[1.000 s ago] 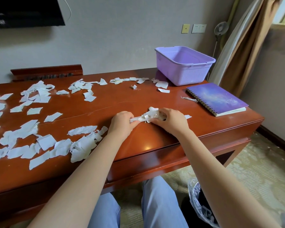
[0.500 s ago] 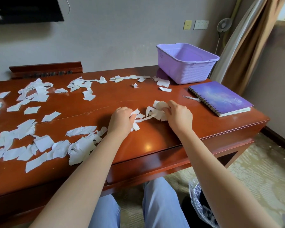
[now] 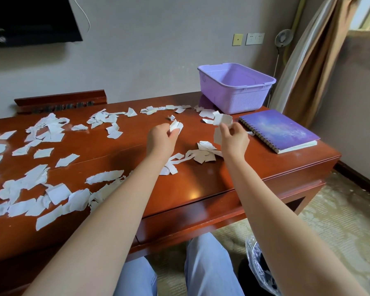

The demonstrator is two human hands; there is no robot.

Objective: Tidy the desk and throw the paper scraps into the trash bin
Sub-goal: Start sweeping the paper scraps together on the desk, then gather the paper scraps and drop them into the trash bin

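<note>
Reddish-brown wooden desk (image 3: 201,184) littered with torn white paper scraps (image 3: 41,189), thickest over left half, thin line along far edge. Left hand (image 3: 161,138) raised above desk, fingertips pinching small scrap (image 3: 176,126). Right hand (image 3: 233,137) also raised, thumb and fingers gripping crumpled bunch (image 3: 222,119) of scraps. Small heap (image 3: 203,153) of scraps lies on desk between both wrists. Trash bin (image 3: 259,272) with clear liner on floor, lower right, beside person's knee. Purple basket (image 3: 235,88) at far right corner; purple spiral notebook (image 3: 278,129) just in front of it.
</note>
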